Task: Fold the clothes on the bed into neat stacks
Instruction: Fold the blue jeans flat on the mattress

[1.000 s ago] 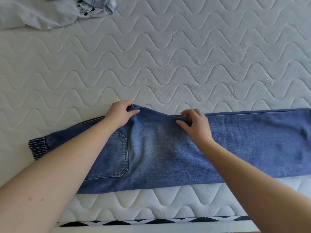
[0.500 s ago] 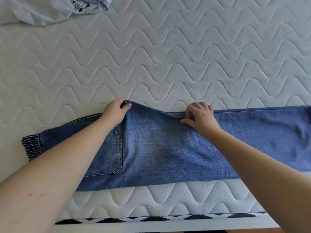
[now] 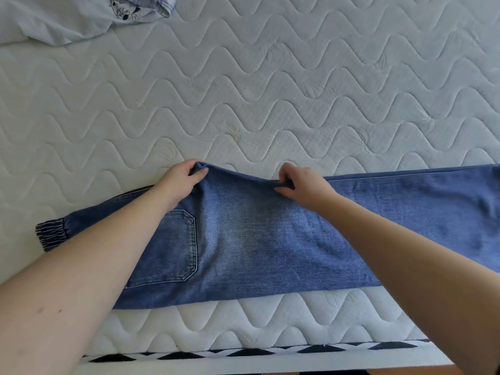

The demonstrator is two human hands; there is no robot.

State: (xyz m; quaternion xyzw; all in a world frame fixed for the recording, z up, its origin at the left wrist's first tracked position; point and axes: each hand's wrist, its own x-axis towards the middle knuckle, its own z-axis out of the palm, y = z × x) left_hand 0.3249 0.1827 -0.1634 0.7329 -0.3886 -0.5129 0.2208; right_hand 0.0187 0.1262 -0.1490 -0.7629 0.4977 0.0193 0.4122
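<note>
Jeans [image 3: 270, 239] barely shifted | both hands' fingers [image 3: 284, 182] pinch far edge (raised ridge between them)

A pair of jeans [image 3: 270, 239] lies flat across the lower half of the frame on a mattress [image 3: 270, 90], running from the left side out past the right edge. Its waistband [image 3: 52, 234] sits at lower left; a back pocket [image 3: 176, 247] lies just right of it, partly under the left forearm. The left hand [image 3: 181, 182] grips the far edge of the jeans left of centre, and the right hand [image 3: 303, 185] pinches that same edge right of centre. A crumpled garment [image 3: 67, 17] lies in the upper left corner, well apart from the jeans. The mattress edge runs along the bottom.
</note>
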